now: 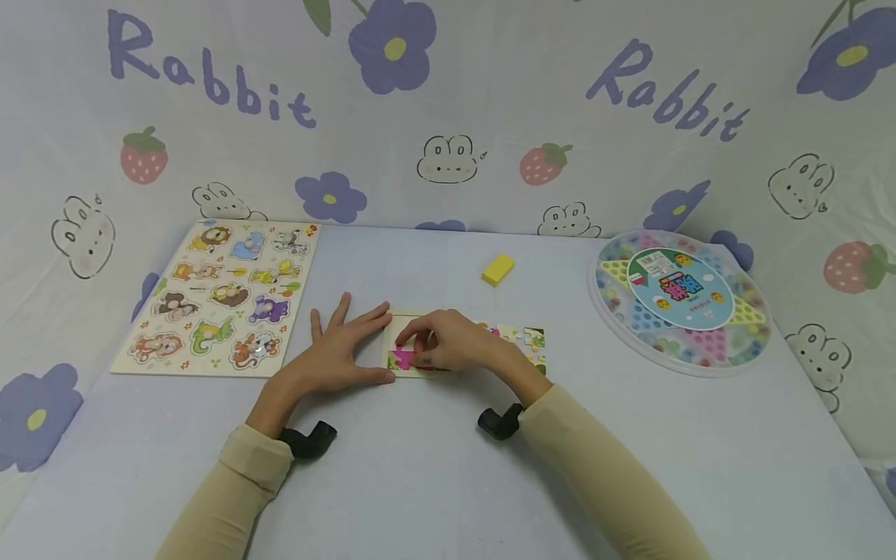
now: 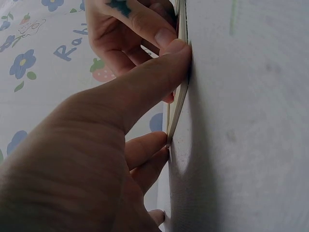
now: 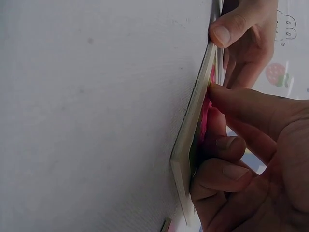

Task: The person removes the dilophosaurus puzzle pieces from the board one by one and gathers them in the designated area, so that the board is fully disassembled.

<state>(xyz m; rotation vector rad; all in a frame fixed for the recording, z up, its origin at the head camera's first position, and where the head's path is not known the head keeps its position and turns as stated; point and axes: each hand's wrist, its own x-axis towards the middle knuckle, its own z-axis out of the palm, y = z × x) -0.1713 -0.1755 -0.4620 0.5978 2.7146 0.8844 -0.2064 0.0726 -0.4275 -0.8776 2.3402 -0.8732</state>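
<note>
A small jigsaw board (image 1: pixel 395 323) lies flat on the table, with pink and green pieces along its near side. My left hand (image 1: pixel 336 350) is spread at the board's left end. Its thumb (image 2: pixel 164 65) touches the near edge and a finger reaches the far corner, the fingers mostly straight. Over the board, my right hand (image 1: pixel 448 342) has its fingers curled, with thumb and fingertips at a pink puzzle piece (image 1: pixel 401 359). In the right wrist view the thumb meets the pink surface (image 3: pixel 204 118); the fingers partly hide the piece.
Loose puzzle pieces (image 1: pixel 534 337) lie right of the board. Behind is a yellow block (image 1: pixel 498 270). An animal puzzle board (image 1: pixel 231 272) lies at the left, a round game box (image 1: pixel 679 303) at the right. A patterned cloth (image 1: pixel 280 155) hangs behind the table.
</note>
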